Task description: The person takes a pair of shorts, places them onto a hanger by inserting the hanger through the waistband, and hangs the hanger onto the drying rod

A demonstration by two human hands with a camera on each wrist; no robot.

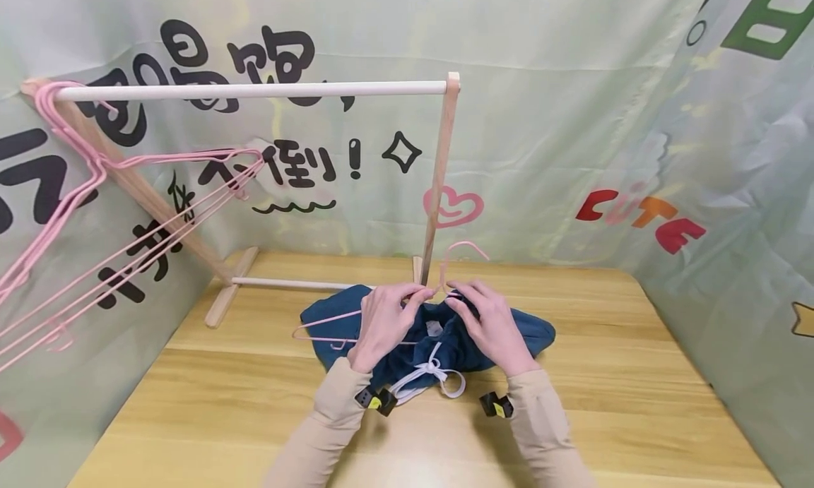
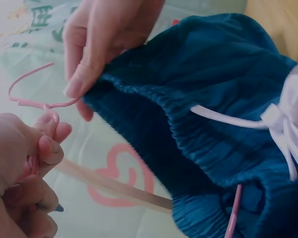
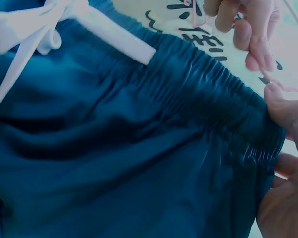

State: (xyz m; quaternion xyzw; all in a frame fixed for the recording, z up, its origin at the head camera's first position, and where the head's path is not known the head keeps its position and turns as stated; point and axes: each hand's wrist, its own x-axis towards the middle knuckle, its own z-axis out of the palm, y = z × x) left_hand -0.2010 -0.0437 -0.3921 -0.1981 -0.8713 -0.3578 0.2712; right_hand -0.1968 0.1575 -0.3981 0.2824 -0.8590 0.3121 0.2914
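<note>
Head view: the left hand (image 1: 384,322) pinches a pink hanger (image 1: 444,268) below its hook; the right hand (image 1: 494,327) grips blue shorts (image 1: 533,330) by the waistband. Both lie midway between the side edges of the table (image 1: 610,417).

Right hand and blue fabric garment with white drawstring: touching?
Touching. Left wrist view: the right hand pinches the blue garment at its gathered waistband.

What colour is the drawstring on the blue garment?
White; the drawstring shows best in the left wrist view.
</note>
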